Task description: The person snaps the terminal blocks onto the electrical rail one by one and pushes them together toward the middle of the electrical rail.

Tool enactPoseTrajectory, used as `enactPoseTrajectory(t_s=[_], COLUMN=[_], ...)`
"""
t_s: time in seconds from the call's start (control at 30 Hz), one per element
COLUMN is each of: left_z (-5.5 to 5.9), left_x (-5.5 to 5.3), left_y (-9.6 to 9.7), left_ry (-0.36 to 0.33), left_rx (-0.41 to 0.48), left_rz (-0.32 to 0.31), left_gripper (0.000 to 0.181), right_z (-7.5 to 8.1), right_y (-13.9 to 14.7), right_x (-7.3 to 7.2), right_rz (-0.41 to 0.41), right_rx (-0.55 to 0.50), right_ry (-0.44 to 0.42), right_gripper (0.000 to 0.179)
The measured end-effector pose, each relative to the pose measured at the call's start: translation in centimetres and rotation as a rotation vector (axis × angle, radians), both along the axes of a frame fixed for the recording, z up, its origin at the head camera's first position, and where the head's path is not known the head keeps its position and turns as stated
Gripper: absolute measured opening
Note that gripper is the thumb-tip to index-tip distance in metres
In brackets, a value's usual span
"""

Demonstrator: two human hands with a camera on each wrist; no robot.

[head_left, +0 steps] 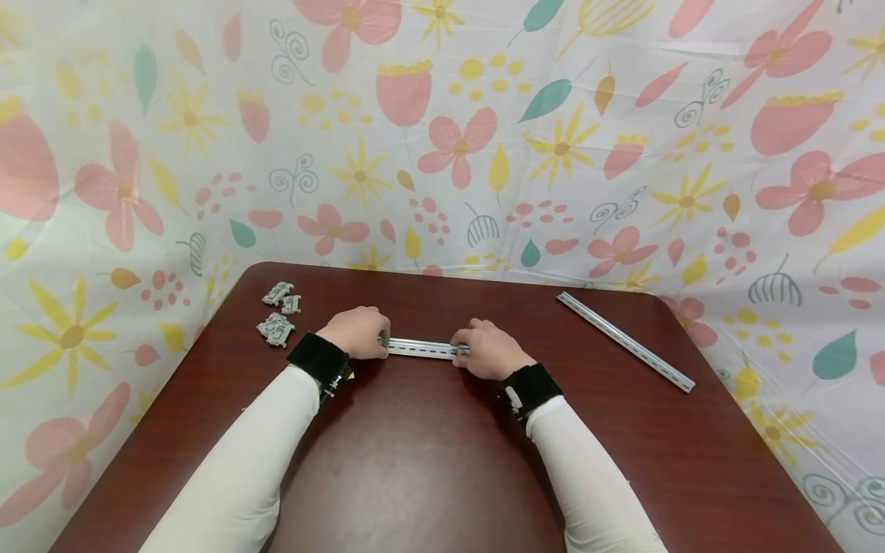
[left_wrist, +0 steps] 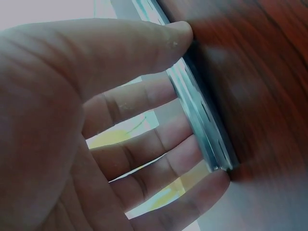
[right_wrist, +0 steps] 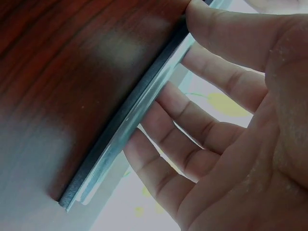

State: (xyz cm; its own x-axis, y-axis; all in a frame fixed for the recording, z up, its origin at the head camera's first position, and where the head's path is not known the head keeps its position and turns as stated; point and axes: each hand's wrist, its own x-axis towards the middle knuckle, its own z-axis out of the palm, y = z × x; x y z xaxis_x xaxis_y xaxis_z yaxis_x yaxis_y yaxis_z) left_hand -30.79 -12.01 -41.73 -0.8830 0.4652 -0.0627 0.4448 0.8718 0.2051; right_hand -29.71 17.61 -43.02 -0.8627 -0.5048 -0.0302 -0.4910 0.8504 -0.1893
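Head view: over on the left side of the frame, around mid-height, you had some small grey parts (head_left: 276, 329) on the dark red table (head_left: 415, 461), some of them bunched up. Next along, a bit left of centre, your left hand (head_left: 356, 332) was pinching one end of a slotted metal rail (head_left: 422, 349). IMO the trick there was a light, even pinch on the long edges, keeping that end level with the other so nothing twisted. In the left wrist view the rail ran down along your fingertips, thumb on one side and fingers on the other, its end right by your little finger. Mid-frame in the head view, the bare stretch lay between your hands, nearly straight across; honestly I couldn't tell if it touched the table or was held just off it. Slightly right of centre, your right hand (head_left: 489, 349) had the other end, also in a pinch. Matching the left hand's pressure seemed like the smart play. In the right wrist view the rail's tip poked out past your little finger, toward the lower left. Over on the right of the head frame, a longer rail (head_left: 625, 341) lay slanted on the table, well apart from that hand.
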Motion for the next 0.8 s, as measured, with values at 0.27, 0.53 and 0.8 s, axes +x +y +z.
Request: enactPoseTrajectory(t_s=[0.27,0.53,0.8], left_z=[0.0,0.08,-0.7], left_x=[0.19,0.56,0.18], left_y=[-0.15,-0.22,-0.48], left_ry=[-0.003,0.013,0.012], left_rx=[0.003,0.013,0.015], left_rz=[0.0,-0.019,-0.017], left_gripper=[0.011,0.009,0.018], right_z=[-0.14,-0.2,-0.29], right_y=[0.05,0.13,0.11], right_x=[0.07,0.08,0.06], right_rz=[0.001,0.014,0.01], right_rx=[-0.01,-0.027,-0.021], right_ry=[-0.01,0.008,0.008], right_gripper=[0.03,0.029,0.03])
